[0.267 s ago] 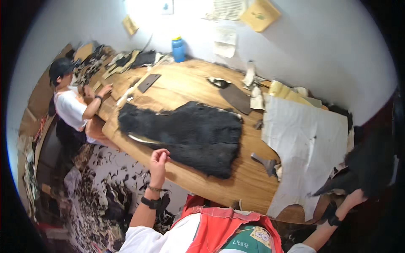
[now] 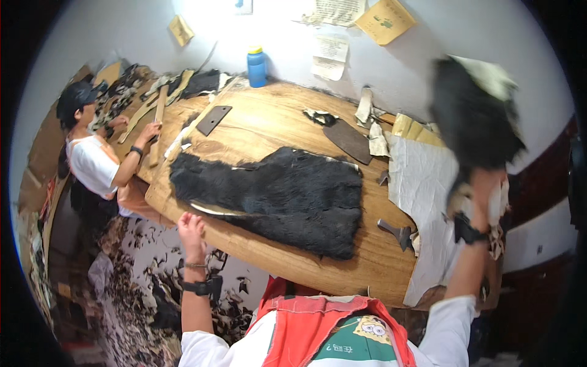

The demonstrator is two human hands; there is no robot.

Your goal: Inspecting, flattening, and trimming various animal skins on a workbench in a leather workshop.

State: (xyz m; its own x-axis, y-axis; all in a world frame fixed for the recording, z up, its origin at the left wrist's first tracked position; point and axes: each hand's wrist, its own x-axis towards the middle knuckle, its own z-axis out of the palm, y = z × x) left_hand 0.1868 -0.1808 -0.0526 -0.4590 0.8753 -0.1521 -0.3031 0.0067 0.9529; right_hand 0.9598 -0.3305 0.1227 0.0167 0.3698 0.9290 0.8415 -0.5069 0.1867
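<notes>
Right hand (image 2: 487,186): black fur piece (image 2: 476,116), blurred, is held up before partly hidden white sheet (image 2: 419,177) | left hand (image 2: 191,230): fingers are curled, whether something is pinched cannot be told | black pelt (image 2: 275,196) is laid on wooden table (image 2: 269,116)

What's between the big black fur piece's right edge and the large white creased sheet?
A small dark-grey scrap and, nearer the wearer, a larger irregular grey piece, both on light-brown wooden tabletop; head view.
</notes>
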